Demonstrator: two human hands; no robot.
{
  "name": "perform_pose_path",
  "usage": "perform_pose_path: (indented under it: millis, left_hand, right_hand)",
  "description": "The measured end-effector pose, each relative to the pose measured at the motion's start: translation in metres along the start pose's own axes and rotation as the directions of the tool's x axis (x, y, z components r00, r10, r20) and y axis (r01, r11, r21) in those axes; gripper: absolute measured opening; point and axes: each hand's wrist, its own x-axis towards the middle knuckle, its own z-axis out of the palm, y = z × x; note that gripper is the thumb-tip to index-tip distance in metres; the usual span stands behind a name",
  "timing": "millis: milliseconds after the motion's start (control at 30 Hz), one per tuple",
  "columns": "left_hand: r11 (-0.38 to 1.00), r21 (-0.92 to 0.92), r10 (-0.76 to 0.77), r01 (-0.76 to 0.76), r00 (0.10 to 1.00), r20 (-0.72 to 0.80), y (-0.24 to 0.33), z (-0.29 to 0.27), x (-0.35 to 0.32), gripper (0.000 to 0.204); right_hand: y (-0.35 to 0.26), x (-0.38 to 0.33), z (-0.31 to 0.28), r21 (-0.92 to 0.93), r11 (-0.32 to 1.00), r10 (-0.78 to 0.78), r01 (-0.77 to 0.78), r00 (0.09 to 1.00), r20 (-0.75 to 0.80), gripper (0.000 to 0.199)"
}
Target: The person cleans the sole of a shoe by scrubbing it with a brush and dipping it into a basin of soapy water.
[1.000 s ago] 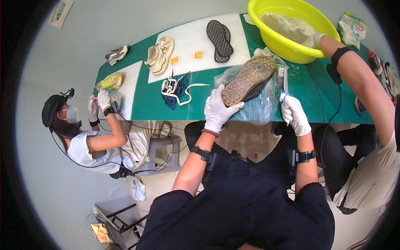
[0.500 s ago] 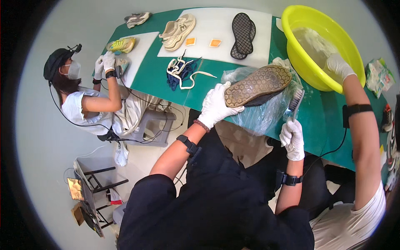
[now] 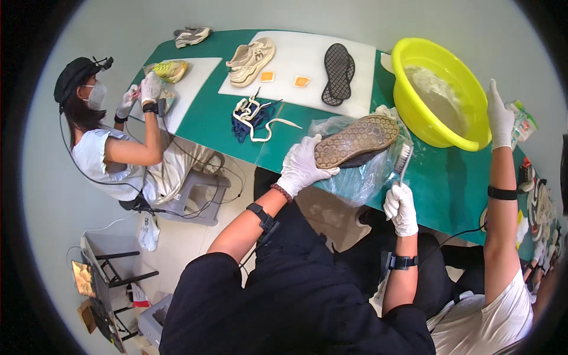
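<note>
My gloved left hand (image 3: pixel 303 165) grips one end of a shoe (image 3: pixel 358 141), whose brown patterned sole faces up. Under the shoe lies a crumpled clear plastic bag (image 3: pixel 355 184) at the table's near edge. To the right, my gloved right hand (image 3: pixel 402 208) is closed around the handle of a scrubbing brush (image 3: pixel 403 158). The brush stands upright with its pale bristles a little apart from the shoe's right end. The shoe's upper is mostly hidden beneath the sole.
A yellow basin (image 3: pixel 408 94) of cloudy water stands at the far right, a co-worker's gloved hand (image 3: pixel 500 121) at its rim. Black insoles (image 3: pixel 338 76), a beige shoe (image 3: pixel 252 61) and laces (image 3: pixel 254 118) lie beyond. Another person (image 3: pixel 112 136) works at the left.
The co-worker's hand on the right has come out of the basin to its rim. My hands keep their hold on the shoe and brush; the view has shifted slightly.
</note>
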Motion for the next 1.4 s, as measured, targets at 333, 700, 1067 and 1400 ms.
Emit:
perform_pose_path:
  millis: [333,700,1067,1400]
  left_hand:
    - [0.991,-0.115,0.067,-0.07,0.997,-0.032,-0.013,0.0,-0.002,0.102]
    - [0.979,-0.204,0.012,0.003,0.997,0.076,-0.021,0.005,-0.002,0.104]
    - [0.981,-0.191,0.004,0.018,0.993,0.117,-0.016,-0.006,-0.002,0.104]
    - [0.99,-0.124,0.053,-0.06,0.997,-0.061,-0.018,0.006,-0.004,0.1]
  right_hand:
    - [0.018,0.028,0.069,-0.995,0.04,-0.17,-0.093,0.981,-0.099,0.019]
    - [0.036,0.073,0.096,-0.74,-0.66,-0.276,-0.13,0.958,0.078,0.015]
    - [-0.017,0.109,0.056,-0.778,-0.5,-0.397,-0.381,0.899,-0.186,0.023]
    - [0.024,0.081,0.094,-0.845,-0.528,-0.271,-0.08,0.959,0.079,0.016]
